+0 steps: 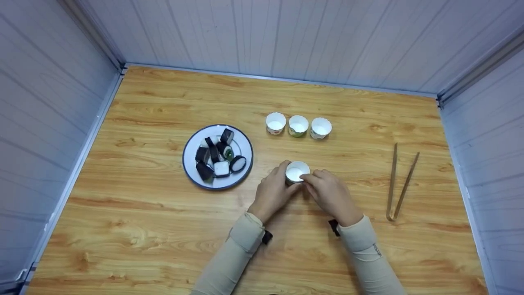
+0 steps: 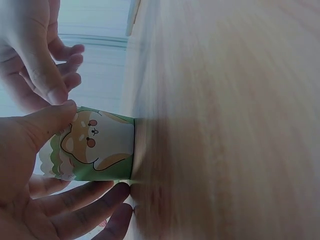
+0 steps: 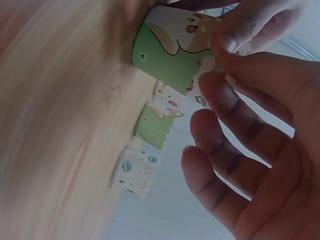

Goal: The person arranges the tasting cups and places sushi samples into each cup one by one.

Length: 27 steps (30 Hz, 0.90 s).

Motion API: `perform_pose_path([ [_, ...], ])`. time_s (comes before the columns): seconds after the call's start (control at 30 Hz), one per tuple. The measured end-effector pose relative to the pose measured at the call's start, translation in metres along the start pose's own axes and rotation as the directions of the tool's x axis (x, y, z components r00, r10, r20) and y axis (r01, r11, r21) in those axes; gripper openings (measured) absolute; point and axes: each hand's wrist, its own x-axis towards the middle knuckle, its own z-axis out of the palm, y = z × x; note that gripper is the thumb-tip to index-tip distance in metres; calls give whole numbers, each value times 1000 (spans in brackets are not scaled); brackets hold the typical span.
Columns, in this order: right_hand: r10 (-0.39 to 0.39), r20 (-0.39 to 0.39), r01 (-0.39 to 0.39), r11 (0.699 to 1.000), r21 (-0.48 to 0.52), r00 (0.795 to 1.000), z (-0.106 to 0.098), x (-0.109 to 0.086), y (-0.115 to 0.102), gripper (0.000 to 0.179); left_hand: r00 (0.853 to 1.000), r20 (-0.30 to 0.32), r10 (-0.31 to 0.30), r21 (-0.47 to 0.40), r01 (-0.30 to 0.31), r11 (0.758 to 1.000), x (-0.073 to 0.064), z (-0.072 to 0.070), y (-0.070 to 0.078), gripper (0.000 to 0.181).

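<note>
A paper baking cup (image 1: 297, 171), green with a cartoon animal on its side, stands on the wooden table near the middle. My left hand (image 1: 273, 191) grips it from the left, thumb on the near side and fingers round the far side. From the right, my right hand (image 1: 330, 194) pinches its rim between thumb and forefinger. The other right fingers (image 3: 227, 145) are loosely bent beside the cup. In the left wrist view the cup (image 2: 102, 145) shows its printed side, its base on the table. Whether a second cup is nested inside cannot be told.
Behind the hands, three paper cups stand in a row: a left one (image 1: 276, 123), a green middle one (image 1: 298, 125) and a right one (image 1: 320, 128). A blue-rimmed plate (image 1: 191, 172) of dark-wrapped sushi pieces (image 1: 213, 153) sits left. Metal tongs (image 1: 393, 184) lie right. Pale panels (image 1: 262, 41) enclose the table.
</note>
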Motion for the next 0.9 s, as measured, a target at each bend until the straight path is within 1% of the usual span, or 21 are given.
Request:
perform_pose_path([
  [0.1, 21, 26, -22, 1000, 11, 999, 1, 1, 0, 13, 1000, -1, -1, 0, 1, 1000, 0, 0, 0, 67],
  [0.17, 26, 29, -26, 1000, 16, 999, 2, 1, 1, 11, 1000, -3, 0, -1, 0, 1000, 0, 0, 0, 68],
  [0.3, 8, 0, -8, 1000, 19, 1000, 4, 1, 2, 7, 1000, 5, 2, 11, -2, 1000, -1, 0, 0, 69],
  [0.5, -27, -43, 28, 999, 26, 999, 4, 1, 5, 6, 1000, 6, 9, 22, -9, 1000, -1, 0, 0, 70],
  [0.67, -30, -48, 32, 999, 38, 998, 4, 1, 6, 8, 1000, 6, 9, 15, -9, 1000, 0, 0, 0, 69],
  [0.8, -29, -48, 31, 999, 37, 998, 1, 1, 4, 7, 1000, -9, 22, 10, -22, 1000, -1, 0, 0, 69],
  [0.9, -32, -62, 35, 999, 40, 998, -3, 1, 2, 8, 999, -21, 35, 11, -34, 999, -1, 1, -1, 69],
])
